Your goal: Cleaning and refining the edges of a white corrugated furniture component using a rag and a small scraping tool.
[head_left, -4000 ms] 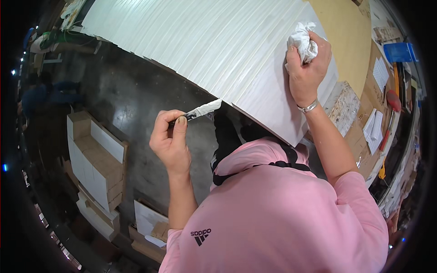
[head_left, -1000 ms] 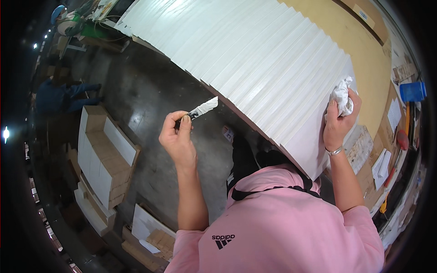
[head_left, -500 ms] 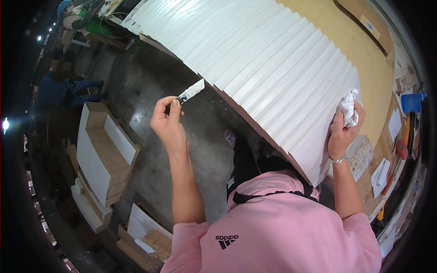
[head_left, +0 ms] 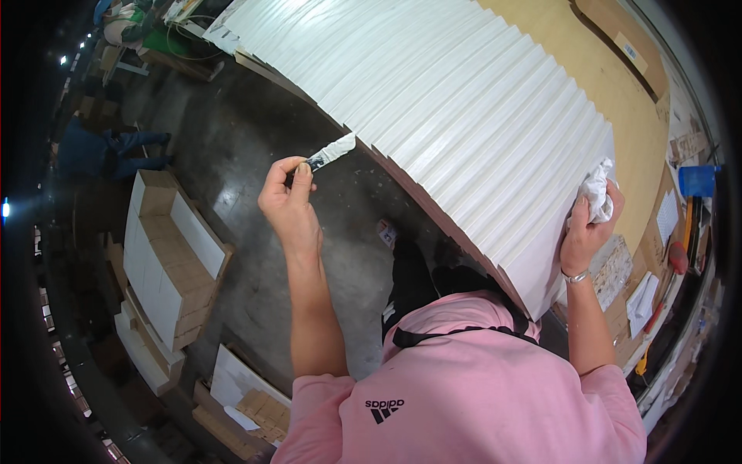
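Between the thumb and fingers of my left hand is a putty knife, its blade coated in whitish paste. The blade's tip is at the dark reddish-brown edge of a large white ridged panel; whether it touches cannot be told. My right hand is closed around a crumpled white cloth, at the panel's near right corner. The panel's ridges run in parallel rows across its top, and its long left edge is stepped.
Under the panel lies a tan board. Beyond my right hand are a blue container, papers and a red-handled tool. Stacked white-and-brown box pieces stand on the floor at left. Two people are at the far left.
My left hand has moved slightly right with the putty knife, along the panel's edge. My right hand and the cloth have shifted slightly.
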The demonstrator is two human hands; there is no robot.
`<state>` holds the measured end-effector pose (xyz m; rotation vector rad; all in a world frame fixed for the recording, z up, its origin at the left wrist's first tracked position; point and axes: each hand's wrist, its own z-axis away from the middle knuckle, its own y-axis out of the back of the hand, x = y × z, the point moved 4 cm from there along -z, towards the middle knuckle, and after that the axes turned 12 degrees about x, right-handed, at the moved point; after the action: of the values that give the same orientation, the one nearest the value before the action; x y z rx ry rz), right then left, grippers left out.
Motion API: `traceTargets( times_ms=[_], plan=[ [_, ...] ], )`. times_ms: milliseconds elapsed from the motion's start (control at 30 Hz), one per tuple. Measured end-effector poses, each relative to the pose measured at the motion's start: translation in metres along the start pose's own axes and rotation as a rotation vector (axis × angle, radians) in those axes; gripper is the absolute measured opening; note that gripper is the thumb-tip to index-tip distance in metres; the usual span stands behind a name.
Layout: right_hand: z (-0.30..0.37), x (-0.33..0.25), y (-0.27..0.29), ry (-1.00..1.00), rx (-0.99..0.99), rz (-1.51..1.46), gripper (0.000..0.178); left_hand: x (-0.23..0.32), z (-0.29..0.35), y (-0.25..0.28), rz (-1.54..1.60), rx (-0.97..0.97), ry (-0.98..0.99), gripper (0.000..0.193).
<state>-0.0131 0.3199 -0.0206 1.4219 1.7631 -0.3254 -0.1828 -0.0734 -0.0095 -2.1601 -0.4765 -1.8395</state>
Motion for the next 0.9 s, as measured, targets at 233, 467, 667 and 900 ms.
traceTargets(
  times_ms=[233, 467, 667, 900],
  plan=[
    [0.0, 0.0, 0.0, -0.015, 0.001, -0.004, 0.038, 0.008, -0.001, -0.003, -0.038, -0.02, -0.008, 0.004],
    [0.0, 0.0, 0.0, 0.009, -0.001, -0.002, 0.038, 0.014, -0.01, 0.0, -0.044, -0.058, -0.098, 0.003],
    [-0.001, 0.001, 0.0, 0.019, -0.001, 0.006, 0.038, 0.026, -0.018, -0.002, -0.119, -0.122, -0.163, 0.003],
    [-0.001, -0.001, -0.001, 0.0, 0.001, -0.013, 0.038, 0.031, -0.028, -0.001, -0.156, -0.199, -0.168, 0.002]
  ],
)
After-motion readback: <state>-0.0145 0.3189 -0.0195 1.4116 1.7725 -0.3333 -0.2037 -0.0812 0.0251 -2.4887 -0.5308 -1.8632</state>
